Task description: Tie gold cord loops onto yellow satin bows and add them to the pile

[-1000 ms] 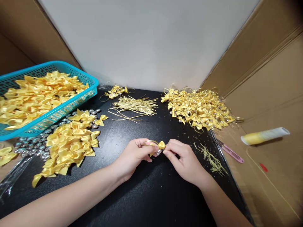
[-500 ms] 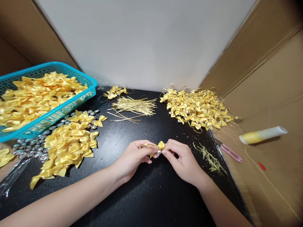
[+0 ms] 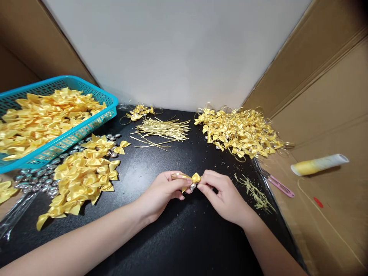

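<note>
Between my two hands is a yellow satin bow (image 3: 196, 177) with a silvery bell-like bead (image 3: 192, 186) hanging just under it. My left hand (image 3: 168, 186) pinches the bow's left side, and a loop of gold cord (image 3: 179, 176) stands out above its fingers. On the other side, the fingertips of my right hand (image 3: 220, 193) are closed on the bow's right end. The fingers partly cover the bow, so how cord and bead join it is hidden.
Left, loose yellow bows (image 3: 83, 172) and silvery beads (image 3: 43, 178) lie by a teal basket (image 3: 94, 123) of bows. Gold cord lengths (image 3: 163, 128) lie behind my hands. Looped bows (image 3: 238, 132), cord scraps (image 3: 255, 193), a pink-handled cutter (image 3: 280, 186) and a tube (image 3: 319, 164) are right.
Both hands stay almost in place, holding the bow. The gold loop over my left hand has tilted slightly and shows a wider opening.
</note>
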